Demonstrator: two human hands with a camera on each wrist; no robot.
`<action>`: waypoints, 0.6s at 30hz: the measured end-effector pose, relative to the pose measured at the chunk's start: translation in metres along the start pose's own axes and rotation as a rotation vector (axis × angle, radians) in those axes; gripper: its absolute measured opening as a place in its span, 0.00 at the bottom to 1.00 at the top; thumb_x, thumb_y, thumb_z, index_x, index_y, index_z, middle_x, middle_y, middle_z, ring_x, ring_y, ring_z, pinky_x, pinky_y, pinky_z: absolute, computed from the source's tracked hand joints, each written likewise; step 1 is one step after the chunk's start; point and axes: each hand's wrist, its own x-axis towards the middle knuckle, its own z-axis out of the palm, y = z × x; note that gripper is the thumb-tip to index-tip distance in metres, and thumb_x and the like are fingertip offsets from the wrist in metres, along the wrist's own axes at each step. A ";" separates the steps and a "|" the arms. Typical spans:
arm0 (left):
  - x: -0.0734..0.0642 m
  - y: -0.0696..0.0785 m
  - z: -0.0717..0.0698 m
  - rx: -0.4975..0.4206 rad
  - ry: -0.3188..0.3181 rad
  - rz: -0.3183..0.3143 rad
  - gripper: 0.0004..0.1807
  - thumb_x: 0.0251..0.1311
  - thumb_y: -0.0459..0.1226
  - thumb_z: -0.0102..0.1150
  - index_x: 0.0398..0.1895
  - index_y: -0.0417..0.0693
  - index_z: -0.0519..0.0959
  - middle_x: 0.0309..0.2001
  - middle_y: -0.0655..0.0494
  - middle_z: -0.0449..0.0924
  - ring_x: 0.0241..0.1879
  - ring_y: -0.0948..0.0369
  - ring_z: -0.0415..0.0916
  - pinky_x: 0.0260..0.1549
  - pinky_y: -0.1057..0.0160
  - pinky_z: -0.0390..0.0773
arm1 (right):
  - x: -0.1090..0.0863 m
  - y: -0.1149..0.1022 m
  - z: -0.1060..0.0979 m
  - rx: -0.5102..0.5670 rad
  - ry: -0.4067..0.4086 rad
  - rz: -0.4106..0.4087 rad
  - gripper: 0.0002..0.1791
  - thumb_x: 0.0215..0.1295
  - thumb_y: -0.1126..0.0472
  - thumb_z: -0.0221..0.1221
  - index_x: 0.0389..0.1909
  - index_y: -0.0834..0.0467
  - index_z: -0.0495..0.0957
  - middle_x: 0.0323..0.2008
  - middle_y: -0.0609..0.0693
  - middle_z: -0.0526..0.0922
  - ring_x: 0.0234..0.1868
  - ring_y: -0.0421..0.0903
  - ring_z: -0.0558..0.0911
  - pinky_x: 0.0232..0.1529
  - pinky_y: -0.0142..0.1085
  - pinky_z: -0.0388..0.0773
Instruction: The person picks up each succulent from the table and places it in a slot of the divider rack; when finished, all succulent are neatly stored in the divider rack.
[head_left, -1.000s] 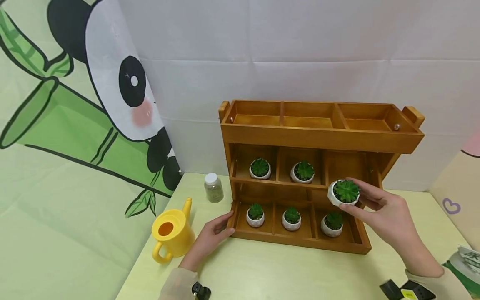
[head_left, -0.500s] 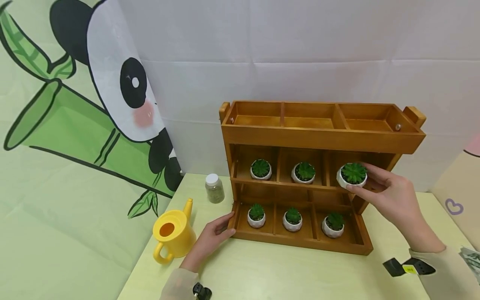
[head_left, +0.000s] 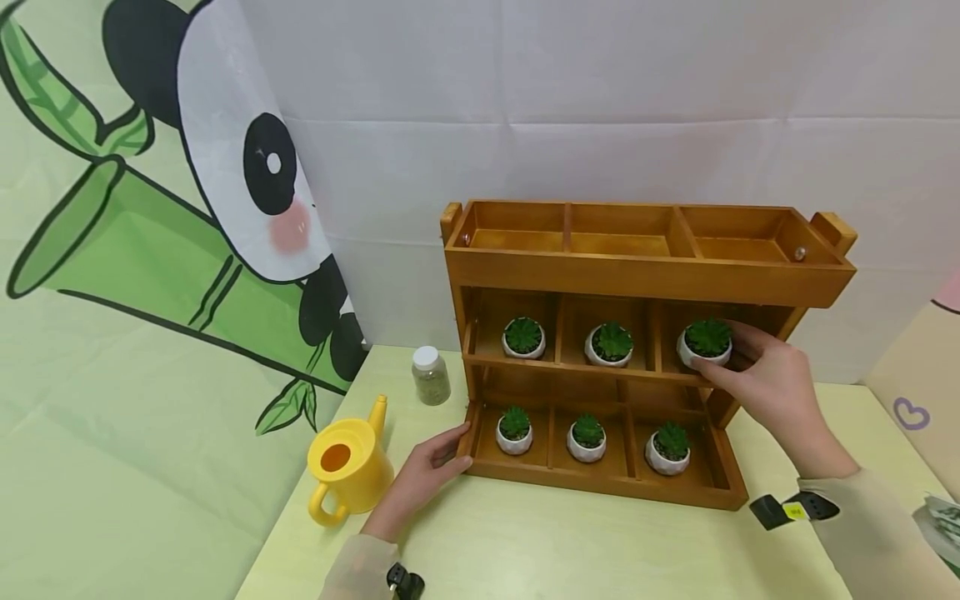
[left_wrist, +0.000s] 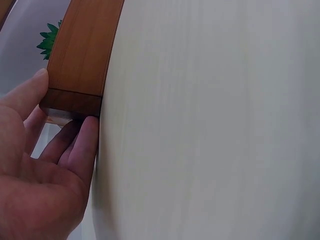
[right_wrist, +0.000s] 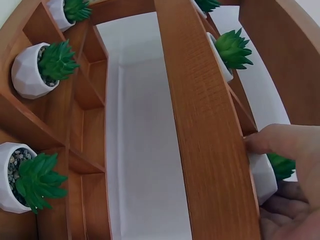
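Note:
My right hand (head_left: 768, 379) holds a small potted succulent (head_left: 707, 342) between thumb and fingers, in the right compartment of the wooden shelf's (head_left: 645, 275) middle tier. In the right wrist view, the thumb lies against the tier's front board (right_wrist: 200, 120), and the white pot (right_wrist: 262, 177) is just behind it. My left hand (head_left: 420, 477) grips the shelf's lower left front corner; the left wrist view shows its fingers about the board end (left_wrist: 75, 100). Two more potted succulents, a left one (head_left: 523, 337) and a centre one (head_left: 609, 343), stand in the middle tier.
The bottom tier holds three potted succulents, such as the right one (head_left: 667, 448). A yellow watering can (head_left: 352, 467) and a white-capped jar (head_left: 431, 377) stand left of the shelf. Part of a bag (head_left: 941, 521) shows at the right edge.
My right hand has moved the potted succulent up and back, from in front of the shelf into the middle tier's right compartment. The left hand has stayed at the corner.

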 end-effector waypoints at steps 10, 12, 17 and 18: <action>0.002 -0.001 0.000 0.015 0.002 0.008 0.31 0.72 0.37 0.65 0.77 0.49 0.71 0.74 0.45 0.69 0.72 0.46 0.68 0.69 0.49 0.70 | 0.005 -0.004 -0.001 -0.111 -0.031 0.041 0.36 0.63 0.51 0.72 0.64 0.70 0.74 0.55 0.71 0.81 0.51 0.68 0.80 0.46 0.53 0.83; 0.002 -0.001 0.000 0.012 0.001 0.007 0.31 0.71 0.37 0.66 0.77 0.49 0.71 0.74 0.44 0.69 0.72 0.46 0.68 0.69 0.49 0.70 | 0.007 -0.007 -0.002 -0.127 -0.054 0.055 0.36 0.63 0.52 0.72 0.63 0.72 0.73 0.54 0.73 0.79 0.50 0.69 0.79 0.46 0.64 0.81; 0.001 -0.002 0.000 0.003 -0.002 0.007 0.31 0.71 0.36 0.66 0.76 0.48 0.71 0.74 0.44 0.69 0.73 0.46 0.67 0.70 0.48 0.69 | 0.008 -0.009 -0.005 -0.158 -0.102 0.081 0.38 0.63 0.51 0.72 0.62 0.75 0.70 0.52 0.75 0.77 0.48 0.71 0.77 0.44 0.67 0.82; 0.001 -0.002 0.000 0.002 -0.003 0.007 0.31 0.71 0.36 0.66 0.76 0.48 0.71 0.74 0.43 0.69 0.73 0.46 0.67 0.70 0.47 0.69 | 0.008 -0.009 -0.006 -0.162 -0.107 0.078 0.39 0.63 0.51 0.72 0.62 0.74 0.70 0.52 0.75 0.77 0.48 0.71 0.77 0.44 0.67 0.82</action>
